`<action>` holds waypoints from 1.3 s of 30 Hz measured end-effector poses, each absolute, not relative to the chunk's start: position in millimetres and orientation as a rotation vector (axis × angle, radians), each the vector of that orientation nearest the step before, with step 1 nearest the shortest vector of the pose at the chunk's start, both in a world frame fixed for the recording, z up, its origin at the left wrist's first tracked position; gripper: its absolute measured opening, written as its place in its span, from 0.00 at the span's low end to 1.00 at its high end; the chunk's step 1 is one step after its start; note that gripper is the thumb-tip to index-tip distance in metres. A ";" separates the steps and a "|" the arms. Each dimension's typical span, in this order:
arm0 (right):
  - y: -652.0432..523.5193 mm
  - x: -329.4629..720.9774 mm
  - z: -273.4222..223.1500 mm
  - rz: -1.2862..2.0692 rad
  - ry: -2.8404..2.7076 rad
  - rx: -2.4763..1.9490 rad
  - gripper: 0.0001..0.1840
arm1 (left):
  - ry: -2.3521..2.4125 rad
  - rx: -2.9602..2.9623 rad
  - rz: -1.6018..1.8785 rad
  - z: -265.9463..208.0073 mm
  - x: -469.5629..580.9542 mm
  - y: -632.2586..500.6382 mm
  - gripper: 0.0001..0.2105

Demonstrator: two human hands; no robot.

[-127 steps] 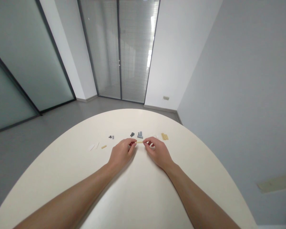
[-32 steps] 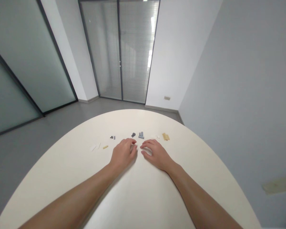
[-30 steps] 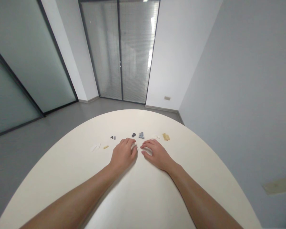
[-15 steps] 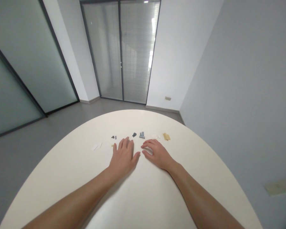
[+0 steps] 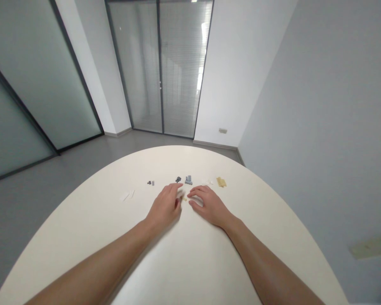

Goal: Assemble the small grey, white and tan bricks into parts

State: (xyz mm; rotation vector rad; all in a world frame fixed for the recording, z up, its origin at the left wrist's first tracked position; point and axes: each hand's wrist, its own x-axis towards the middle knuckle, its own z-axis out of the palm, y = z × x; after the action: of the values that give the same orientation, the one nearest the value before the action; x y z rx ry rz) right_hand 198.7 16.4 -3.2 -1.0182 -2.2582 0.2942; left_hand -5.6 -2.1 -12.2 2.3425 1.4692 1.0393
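My left hand rests on the table with its fingers turned right and its thumb apart from them. Just past its fingertips is a small yellow piece, perhaps a toy brick, in the gap between both hands; contact with the fingers is hard to make out. My right hand lies opposite, fingers loosely bent and thumb apart, with nothing visible in it. Ahead of the hands are black pieces and a cluster of grey-blue pieces, which look like small toy bricks.
Tan pieces and white pieces lie at the right on the round white table. On the left are small dark and grey pieces and flat white strips. Walls and glass panels stand beyond the table.
My left hand has turned from spread flat to curved inward, its fingers now pointing right. A yellow piece now shows between the hands, and the one by my left little finger is gone.
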 end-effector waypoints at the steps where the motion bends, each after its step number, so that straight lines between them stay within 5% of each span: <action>1: 16.0 198.9 -2.9 0.296 -2.257 -1.017 0.10 | 1.504 2.323 1.029 -12.4 -6.6 -0.9 0.24; 39: 15.0 195.4 4.1 0.416 -1.978 -1.104 0.05 | 1.472 2.330 1.041 -2.0 -6.1 -1.0 0.09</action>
State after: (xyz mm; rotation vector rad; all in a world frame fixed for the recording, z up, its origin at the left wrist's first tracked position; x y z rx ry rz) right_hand 195.4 15.0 4.1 -1.1039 -1.9784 0.4155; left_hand -6.1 -1.0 -2.0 2.3300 1.4723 1.0414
